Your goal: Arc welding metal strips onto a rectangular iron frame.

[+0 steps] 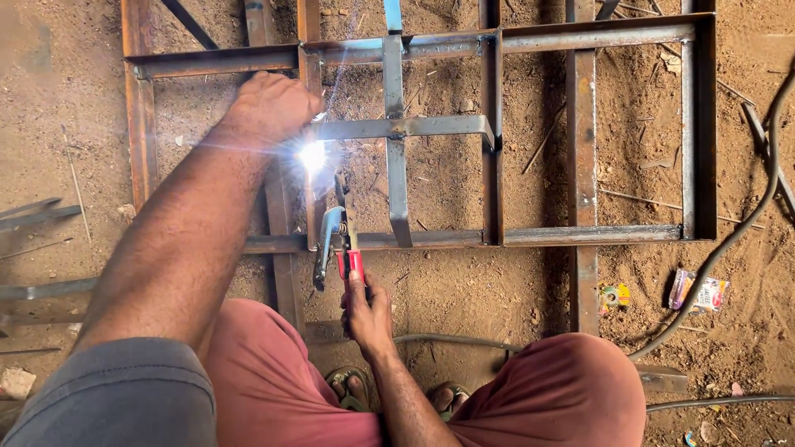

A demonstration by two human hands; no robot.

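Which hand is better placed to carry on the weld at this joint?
Right. The right hand grips the red-handled electrode holder, whose tip meets the bright arc. The left hand only steadies the steel frame.

Right hand [368, 310] welds steel frame [497, 132]; left hand [269, 108] steadies it.

black cable [749, 215] curving across dirt at right; crumpled wrappers [698, 291] nearby; loose flat bars [33, 211] at left

Sharp daylight, arc glare [312, 155] (streaking flare)
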